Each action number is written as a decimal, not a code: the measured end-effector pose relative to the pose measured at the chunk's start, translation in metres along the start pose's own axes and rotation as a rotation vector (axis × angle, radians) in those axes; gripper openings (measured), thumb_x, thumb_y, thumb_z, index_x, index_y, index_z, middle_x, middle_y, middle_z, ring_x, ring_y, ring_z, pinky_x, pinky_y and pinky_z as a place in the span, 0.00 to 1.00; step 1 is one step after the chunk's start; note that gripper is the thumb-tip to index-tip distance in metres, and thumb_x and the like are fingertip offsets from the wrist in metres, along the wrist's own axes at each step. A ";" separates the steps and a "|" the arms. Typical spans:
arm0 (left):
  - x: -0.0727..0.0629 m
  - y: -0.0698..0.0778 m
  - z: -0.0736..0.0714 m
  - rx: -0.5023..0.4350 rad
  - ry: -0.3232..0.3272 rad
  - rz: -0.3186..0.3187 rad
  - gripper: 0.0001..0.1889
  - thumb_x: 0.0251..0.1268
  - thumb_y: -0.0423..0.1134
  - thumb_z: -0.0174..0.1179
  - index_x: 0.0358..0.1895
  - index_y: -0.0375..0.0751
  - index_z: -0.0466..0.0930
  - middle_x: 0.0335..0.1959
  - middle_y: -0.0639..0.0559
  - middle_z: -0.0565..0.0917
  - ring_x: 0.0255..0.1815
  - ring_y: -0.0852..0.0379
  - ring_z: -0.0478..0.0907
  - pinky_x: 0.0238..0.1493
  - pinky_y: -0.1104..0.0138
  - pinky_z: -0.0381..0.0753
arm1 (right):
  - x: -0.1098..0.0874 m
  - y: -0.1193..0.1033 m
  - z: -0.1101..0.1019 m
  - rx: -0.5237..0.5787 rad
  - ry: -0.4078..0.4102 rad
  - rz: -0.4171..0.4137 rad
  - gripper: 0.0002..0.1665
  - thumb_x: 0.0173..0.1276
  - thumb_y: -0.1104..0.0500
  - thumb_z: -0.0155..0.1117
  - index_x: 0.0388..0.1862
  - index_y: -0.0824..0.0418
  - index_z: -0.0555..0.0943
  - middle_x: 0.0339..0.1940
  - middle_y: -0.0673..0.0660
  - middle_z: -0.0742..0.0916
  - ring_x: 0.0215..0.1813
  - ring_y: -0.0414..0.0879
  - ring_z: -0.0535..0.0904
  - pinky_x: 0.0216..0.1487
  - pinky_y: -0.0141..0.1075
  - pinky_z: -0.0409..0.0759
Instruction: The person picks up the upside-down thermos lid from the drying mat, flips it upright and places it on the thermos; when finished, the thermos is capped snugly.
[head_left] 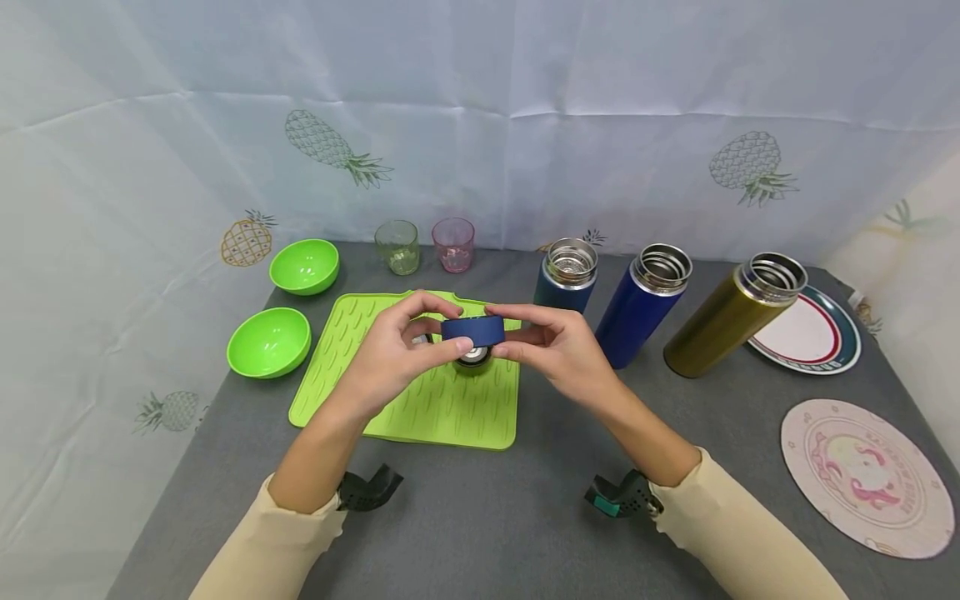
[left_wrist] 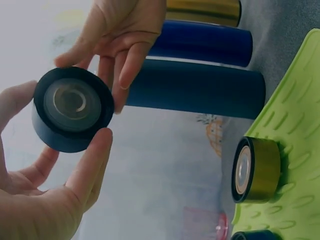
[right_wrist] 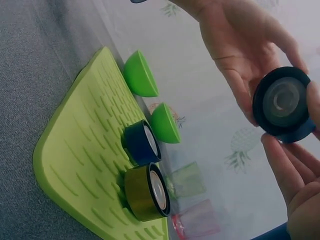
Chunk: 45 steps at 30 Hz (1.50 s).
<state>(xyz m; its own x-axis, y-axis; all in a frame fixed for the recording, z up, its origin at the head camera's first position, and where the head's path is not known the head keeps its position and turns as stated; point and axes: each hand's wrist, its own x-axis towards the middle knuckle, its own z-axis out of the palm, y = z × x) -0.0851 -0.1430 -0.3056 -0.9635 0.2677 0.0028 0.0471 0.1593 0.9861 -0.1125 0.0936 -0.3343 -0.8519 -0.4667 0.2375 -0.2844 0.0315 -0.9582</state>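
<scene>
Left grip [head_left: 392,350] opposite right grip [head_left: 568,348] — fingertips [left_wrist: 103,141] on blue lid [head_left: 486,332].

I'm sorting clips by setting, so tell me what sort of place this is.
Probably a staged tabletop setup indoors: pineapple-print fabric hangs behind a grey tabletop, where a green mat and open bottles are set out.

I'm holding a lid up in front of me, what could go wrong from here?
One: the left grip and right grip pinch the held lid around its edge, so it might slip and hit the gold lid or mat below. Two: the teal bottle stands uncapped beyond the right grip, so a bump might tip it. Three: the held lid and blue lid are both bluish, so they could get mixed up.
</scene>
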 end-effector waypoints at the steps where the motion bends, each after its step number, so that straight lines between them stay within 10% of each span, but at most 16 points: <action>1: 0.001 0.000 0.000 -0.006 -0.008 0.008 0.17 0.63 0.34 0.69 0.53 0.40 0.76 0.65 0.44 0.76 0.55 0.49 0.81 0.51 0.64 0.84 | 0.000 0.000 0.000 0.007 -0.002 -0.003 0.27 0.65 0.67 0.71 0.64 0.68 0.80 0.61 0.68 0.86 0.51 0.43 0.91 0.50 0.33 0.88; 8: 0.004 0.002 0.004 -0.047 -0.058 0.038 0.22 0.56 0.27 0.73 0.50 0.35 0.72 0.60 0.41 0.80 0.52 0.49 0.86 0.55 0.63 0.86 | -0.002 0.000 -0.003 -0.021 0.018 -0.021 0.28 0.63 0.63 0.75 0.63 0.68 0.81 0.61 0.67 0.86 0.55 0.40 0.89 0.54 0.34 0.87; 17: 0.007 0.003 0.008 0.139 -0.003 0.166 0.24 0.48 0.32 0.80 0.42 0.40 0.72 0.60 0.50 0.83 0.63 0.55 0.80 0.61 0.61 0.84 | -0.006 -0.003 -0.003 -0.066 0.026 -0.096 0.31 0.59 0.69 0.76 0.62 0.68 0.81 0.65 0.65 0.84 0.63 0.34 0.83 0.61 0.37 0.84; 32: 0.007 0.014 0.002 0.197 0.126 0.237 0.23 0.45 0.31 0.80 0.39 0.41 0.74 0.62 0.53 0.83 0.66 0.59 0.78 0.66 0.60 0.80 | -0.025 -0.020 -0.028 -0.266 0.410 -0.407 0.37 0.46 0.80 0.78 0.59 0.77 0.79 0.64 0.50 0.82 0.66 0.40 0.79 0.69 0.31 0.76; 45: 0.021 0.025 0.004 0.170 0.149 0.324 0.23 0.45 0.29 0.80 0.44 0.39 0.77 0.63 0.52 0.83 0.64 0.60 0.80 0.63 0.66 0.81 | -0.020 0.013 -0.031 -0.246 0.468 -0.200 0.60 0.56 0.75 0.76 0.82 0.58 0.55 0.84 0.57 0.62 0.85 0.48 0.57 0.84 0.33 0.56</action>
<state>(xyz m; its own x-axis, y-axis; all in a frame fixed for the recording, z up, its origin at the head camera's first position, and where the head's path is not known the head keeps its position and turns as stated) -0.1030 -0.1295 -0.2813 -0.9188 0.1907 0.3457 0.3858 0.2481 0.8886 -0.1130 0.1307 -0.3468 -0.8590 -0.0448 0.5100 -0.5068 0.2144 -0.8350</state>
